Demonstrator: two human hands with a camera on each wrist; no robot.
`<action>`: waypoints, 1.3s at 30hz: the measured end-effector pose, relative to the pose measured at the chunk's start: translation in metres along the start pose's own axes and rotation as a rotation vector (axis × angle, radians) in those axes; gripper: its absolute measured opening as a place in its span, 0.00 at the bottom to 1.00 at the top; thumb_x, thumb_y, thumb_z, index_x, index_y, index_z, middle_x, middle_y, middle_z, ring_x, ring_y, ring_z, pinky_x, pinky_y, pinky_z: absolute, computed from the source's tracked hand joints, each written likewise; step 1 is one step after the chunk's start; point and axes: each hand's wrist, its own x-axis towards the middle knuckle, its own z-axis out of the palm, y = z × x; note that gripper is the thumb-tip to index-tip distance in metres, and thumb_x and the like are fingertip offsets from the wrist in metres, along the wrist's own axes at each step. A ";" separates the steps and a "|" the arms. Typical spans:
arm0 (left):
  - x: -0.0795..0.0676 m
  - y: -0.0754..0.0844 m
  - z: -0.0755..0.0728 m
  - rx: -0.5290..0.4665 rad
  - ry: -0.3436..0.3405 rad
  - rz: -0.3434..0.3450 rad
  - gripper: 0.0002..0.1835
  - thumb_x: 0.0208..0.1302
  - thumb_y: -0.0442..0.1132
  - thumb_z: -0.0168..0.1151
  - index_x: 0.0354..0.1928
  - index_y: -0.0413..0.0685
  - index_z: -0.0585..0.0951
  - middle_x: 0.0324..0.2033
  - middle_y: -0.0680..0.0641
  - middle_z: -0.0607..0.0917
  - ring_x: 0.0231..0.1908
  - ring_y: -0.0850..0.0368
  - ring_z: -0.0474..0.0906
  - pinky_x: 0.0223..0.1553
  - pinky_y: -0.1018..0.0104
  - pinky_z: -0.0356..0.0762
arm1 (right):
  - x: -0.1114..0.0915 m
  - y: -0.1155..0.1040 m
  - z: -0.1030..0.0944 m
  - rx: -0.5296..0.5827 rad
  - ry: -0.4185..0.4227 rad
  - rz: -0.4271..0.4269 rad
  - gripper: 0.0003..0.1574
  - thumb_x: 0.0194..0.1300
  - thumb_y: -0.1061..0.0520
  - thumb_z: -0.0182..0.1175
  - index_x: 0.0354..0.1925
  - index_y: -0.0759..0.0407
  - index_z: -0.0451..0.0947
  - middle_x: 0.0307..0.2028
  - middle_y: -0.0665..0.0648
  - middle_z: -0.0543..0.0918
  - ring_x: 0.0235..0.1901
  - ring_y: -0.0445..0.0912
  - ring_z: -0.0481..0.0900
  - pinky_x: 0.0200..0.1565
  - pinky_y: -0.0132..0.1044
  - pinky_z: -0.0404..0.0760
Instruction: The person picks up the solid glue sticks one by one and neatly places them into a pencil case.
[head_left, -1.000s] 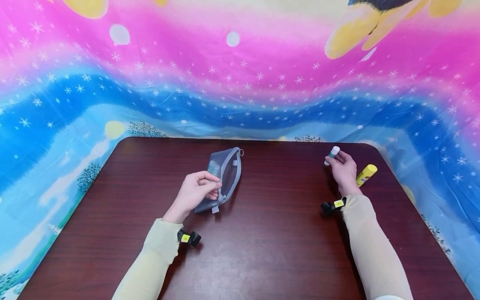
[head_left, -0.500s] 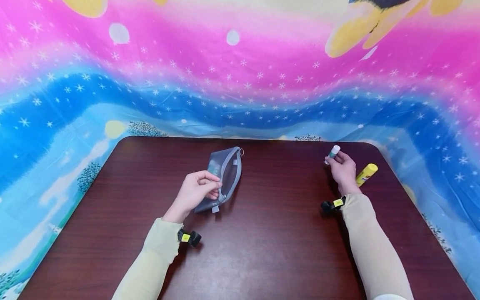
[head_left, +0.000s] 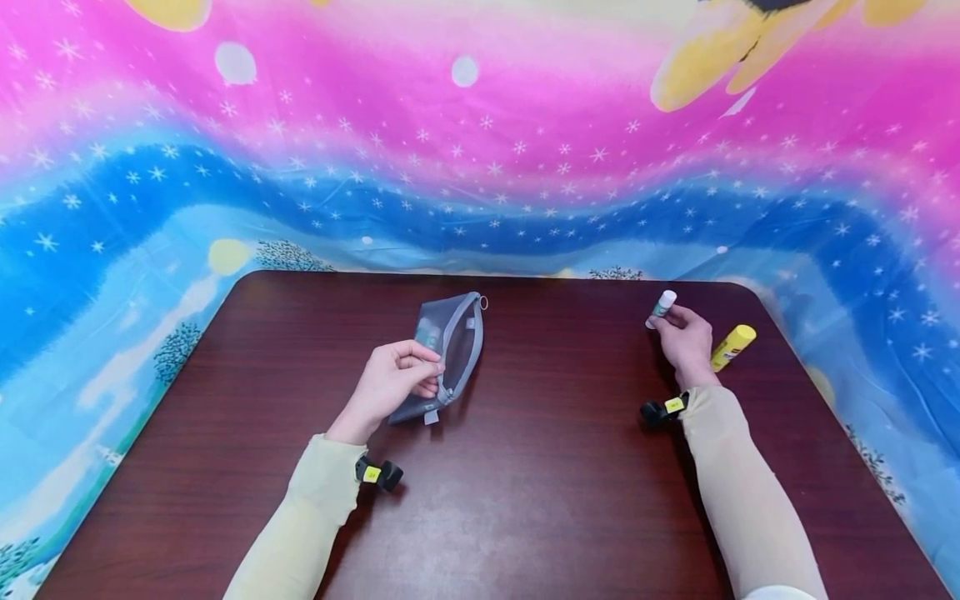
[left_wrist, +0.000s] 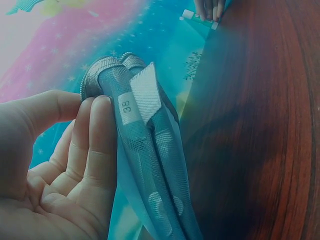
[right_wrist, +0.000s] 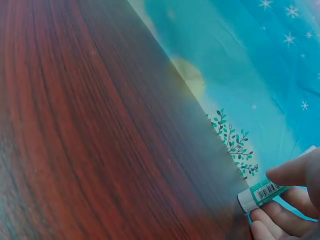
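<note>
My left hand [head_left: 401,379] pinches the zippered edge of a grey mesh pouch [head_left: 463,358] between thumb and fingers. The pouch stands on the table with its mouth gaping to the right, and something greenish shows dimly through the mesh. In the left wrist view a pale tag and a label reading 38 appear on the pouch [left_wrist: 137,135]. On the far right, my right hand [head_left: 686,337] grips a small green-and-white glue stick [head_left: 662,307], tilted with its white cap up. The right wrist view shows a barcode on the glue stick [right_wrist: 265,192], with thumb and fingers around it.
A yellow glue stick [head_left: 733,347] is just to the right of my right hand, its lower end hidden behind the wrist. The dark red wooden table [head_left: 540,467] ends at the back and sides against a colourful printed cloth [head_left: 510,158].
My right hand has shifted the green-and-white glue stick very slightly left. The left hand and pouch hold their place.
</note>
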 end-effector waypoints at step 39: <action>0.000 -0.003 -0.003 0.019 -0.006 -0.008 0.11 0.64 0.33 0.71 0.44 0.33 0.83 0.31 0.38 0.88 0.27 0.50 0.85 0.35 0.58 0.88 | -0.009 -0.007 0.012 0.083 0.055 -0.014 0.31 0.72 0.48 0.64 0.68 0.59 0.76 0.58 0.61 0.81 0.51 0.43 0.78 0.50 0.30 0.77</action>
